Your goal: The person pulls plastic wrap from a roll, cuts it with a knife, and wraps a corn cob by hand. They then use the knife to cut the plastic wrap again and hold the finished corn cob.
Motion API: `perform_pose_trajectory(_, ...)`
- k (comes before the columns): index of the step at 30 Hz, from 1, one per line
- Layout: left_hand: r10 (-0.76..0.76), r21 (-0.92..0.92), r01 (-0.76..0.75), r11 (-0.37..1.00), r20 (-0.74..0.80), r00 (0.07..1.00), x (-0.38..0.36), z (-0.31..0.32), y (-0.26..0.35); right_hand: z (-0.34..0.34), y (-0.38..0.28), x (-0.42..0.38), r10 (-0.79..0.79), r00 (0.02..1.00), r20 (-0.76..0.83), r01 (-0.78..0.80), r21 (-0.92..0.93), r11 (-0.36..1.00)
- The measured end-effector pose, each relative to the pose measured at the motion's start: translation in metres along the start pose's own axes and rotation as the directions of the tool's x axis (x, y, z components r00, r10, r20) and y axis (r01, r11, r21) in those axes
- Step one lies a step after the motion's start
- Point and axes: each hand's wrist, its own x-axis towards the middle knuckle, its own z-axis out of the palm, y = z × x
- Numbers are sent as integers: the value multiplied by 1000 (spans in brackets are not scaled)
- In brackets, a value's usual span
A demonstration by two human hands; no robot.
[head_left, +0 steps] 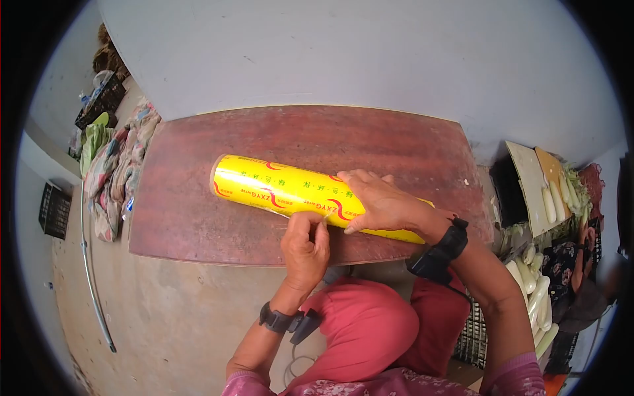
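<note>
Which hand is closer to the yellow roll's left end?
Left. The left hand is at the near side of the yellow roll, around mid-length; the right hand rests over it, farther toward the right end.

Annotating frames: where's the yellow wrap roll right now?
Head view, centre: yellow wrap roll lies on the reddish table, right hand on it, left hand at its near side.

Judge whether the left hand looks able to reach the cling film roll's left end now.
Probably yes. The left hand is at the cling film roll, whose left end is uncovered; nothing on the tabletop blocks the way, and the right hand lies farther right.
</note>
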Motion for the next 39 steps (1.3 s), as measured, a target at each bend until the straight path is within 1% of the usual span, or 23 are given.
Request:
perform_pose_trajectory(1,-35,-9,35,999,-12,999,-1,1,-1,-1,-2,-1,9,1000,10,-9,1,1000)
perform_pose_trajectory(4,-29,6,29,1000,6,1000,1,0,5,-3,-7,-2,28,999,26,-28,-4,1000)
perform_pose_trajectory(7,-5,-3,5,1000,-2,1000,5,-2,21,1,-6,-3,30,1000,-9,-30,-9,999)
perform_pose_trajectory(10,-2,17,2,1000,13,1000,7,-3,18,8,-6,-5,9,998,-69,-11,-28,1000)
perform_pose_trajectory(12,-2,35,-1,999,74,997,9,-5,23,11,-7,-8,-14,993,-117,7,-58,998)
perform_pose_trajectory(13,-1,45,-4,999,104,995,10,-6,25,11,-8,-8,-13,994,-113,6,-56,998)
perform_pose_trajectory(16,121,113,-133,985,110,987,10,-8,28,12,-7,-10,-26,994,-109,21,-46,999)
perform_pose_trajectory(19,240,17,-241,970,62,969,12,-7,25,10,-4,-14,-75,988,-134,75,-6,997)
perform_pose_trajectory(21,97,-69,-88,994,139,986,9,-12,23,8,-6,-19,-95,979,-181,105,51,993)
perform_pose_trajectory(22,26,-106,-7,994,181,983,7,-15,22,10,-5,-19,-123,967,-222,138,51,989)
perform_pose_trajectory(24,-68,-205,116,972,229,971,4,-18,17,14,-7,-20,-179,936,-302,202,44,978)
perform_pose_trajectory(25,-111,-251,177,952,256,960,3,-18,15,15,-9,-20,-190,931,-312,209,29,977)
perform_pose_trajectory(28,-165,-330,255,909,278,946,5,-18,15,15,-16,-20,-226,912,-342,234,-19,972)
perform_pose_trajectory(30,-166,-379,267,886,279,946,6,-18,15,17,-16,-19,-257,895,-365,255,-56,965)
perform_pose_trajectory(33,-147,-411,263,873,292,945,5,-21,12,21,-18,-22,-263,884,-388,200,-194,960)
perform_pose_trajectory(36,-123,-419,243,875,294,948,4,-21,10,20,-18,-31,-278,892,-356,183,-277,943)
perform_pose_trajectory(39,-78,-384,182,905,272,959,7,-21,9,16,-26,-39,-219,937,-273,143,-271,952)
